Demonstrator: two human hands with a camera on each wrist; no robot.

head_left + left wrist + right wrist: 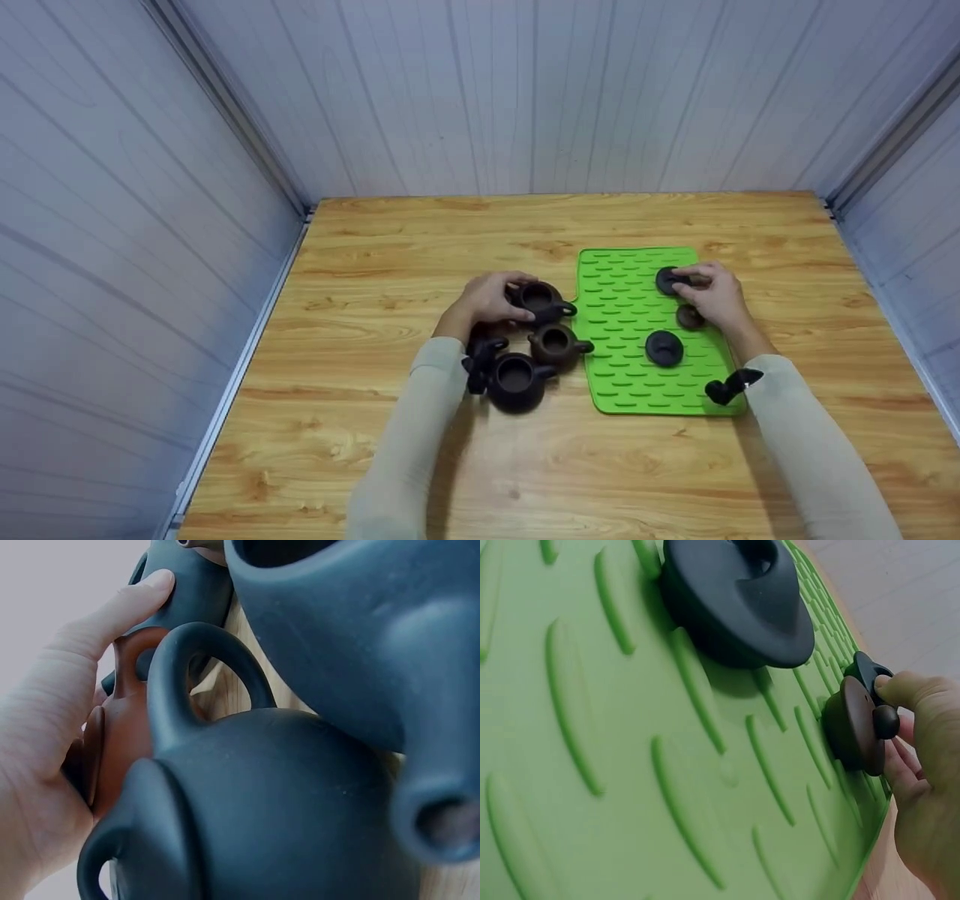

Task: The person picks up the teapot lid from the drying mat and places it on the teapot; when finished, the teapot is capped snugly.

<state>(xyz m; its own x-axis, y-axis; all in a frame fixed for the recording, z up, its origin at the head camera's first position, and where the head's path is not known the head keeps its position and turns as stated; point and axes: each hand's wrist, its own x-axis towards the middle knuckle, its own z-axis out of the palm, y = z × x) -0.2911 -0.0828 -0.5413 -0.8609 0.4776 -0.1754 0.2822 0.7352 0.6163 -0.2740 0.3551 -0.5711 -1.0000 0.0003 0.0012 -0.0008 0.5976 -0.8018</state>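
My left hand [491,296] grips the farthest dark teapot [538,297] from its left side, thumb on the near side and fingers mostly hidden. Close below stand a small brown teapot [556,342] and a black teapot [516,379], both without lids. A reddish-brown teapot [127,735] sits under the left palm in the left wrist view, beside a lidded black teapot [285,795]. On the green mat, my right hand [712,296] pinches a black lid [670,280] between thumb and fingers. A brown lid [853,727] lies by that hand, and another black lid [664,349] lies nearer.
The green ridged mat [622,390] lies to the right of the teapots on a wood-grain table [360,247]. Pale panel walls [495,97] enclose the table at the back and on both sides.
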